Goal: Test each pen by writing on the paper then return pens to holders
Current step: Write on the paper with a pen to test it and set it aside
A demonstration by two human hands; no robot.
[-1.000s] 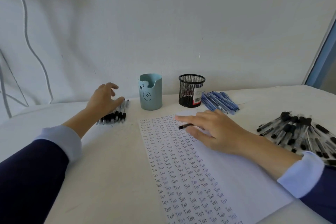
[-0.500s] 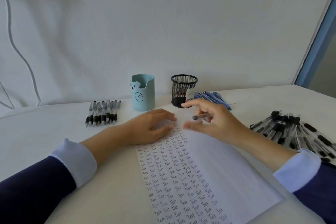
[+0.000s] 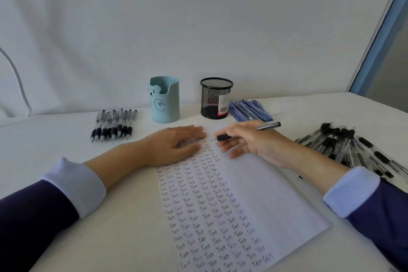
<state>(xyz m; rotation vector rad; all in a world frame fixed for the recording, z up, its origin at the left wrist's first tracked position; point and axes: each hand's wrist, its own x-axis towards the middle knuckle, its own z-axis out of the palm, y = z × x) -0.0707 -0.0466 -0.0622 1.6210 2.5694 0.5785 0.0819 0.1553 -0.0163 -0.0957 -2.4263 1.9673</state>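
On the white counter, against a plain white wall, a sheet of paper lies at a slant in front of the person, its left half filled with rows of the handwritten word "Test" and its right half bare. The left hand lies flat on the paper's upper left corner, fingers straight and together, pressing the sheet down. The right hand is just beside it over the top of the paper and grips a pen between thumb and fingers; the pen lies nearly level, its tip pointing left toward the left hand's fingertips, and whether the tip touches the sheet is hard to tell. Behind the hands, near the wall, stand a light blue cup with a bear face and, to its right, a black mesh cup with a barcode label. A neat row of black pens lies left of the blue cup, a bunch of blue pens lies just right of the mesh cup, and a loose heap of black pens covers the counter's right side. Both forearms wear dark sleeves with pale turned-back cuffs. A thin white cable hangs down the wall at far left, and a blue frame rises at far right.
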